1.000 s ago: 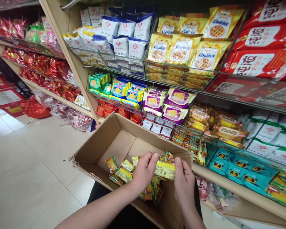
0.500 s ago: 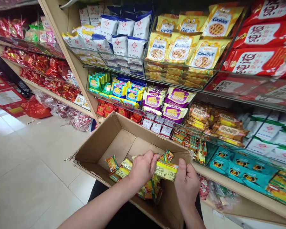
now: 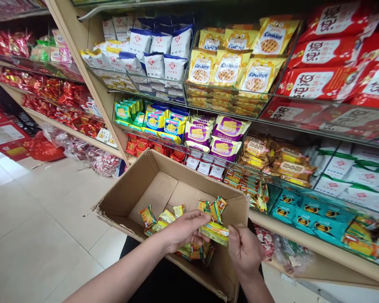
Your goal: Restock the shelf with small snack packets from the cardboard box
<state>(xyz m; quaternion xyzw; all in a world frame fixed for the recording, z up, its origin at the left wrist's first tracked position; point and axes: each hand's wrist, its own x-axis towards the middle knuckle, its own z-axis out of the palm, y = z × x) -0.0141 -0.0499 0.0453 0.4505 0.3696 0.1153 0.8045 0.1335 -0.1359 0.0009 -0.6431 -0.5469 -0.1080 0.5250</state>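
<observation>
My right hand [image 3: 245, 249] is closed on one end of a yellow snack packet [image 3: 215, 232], held above a cardboard box [image 3: 126, 198]. Beside the packet's other end, my left hand [image 3: 189, 229] has its thumb and fingers apart. Whether its fingertips touch the wrapper I cannot make out. Below both hands, loose yellow, green and orange snack packets [image 3: 165, 219] lie in the box, partly hidden by my left hand and forearm. A few more packets [image 3: 215, 209] rest near the box's far side. The box is tilted, its near edge over dark-clothed legs.
Shelves ahead hold bagged snacks: yellow cookie bags [image 3: 230, 69], purple soda biscuits [image 3: 229, 134], red bags [image 3: 322, 54] and teal packets [image 3: 312, 214]. Similar small orange packets [image 3: 248, 189] fill a low compartment just behind the box. Plastic bags [image 3: 104, 160] lie on the tiled floor [image 3: 44, 227] at left.
My left hand has loosened from a closed grip, its fingers now spread. The packet in my right hand has shifted slightly left and down. The view has turned a little to the right.
</observation>
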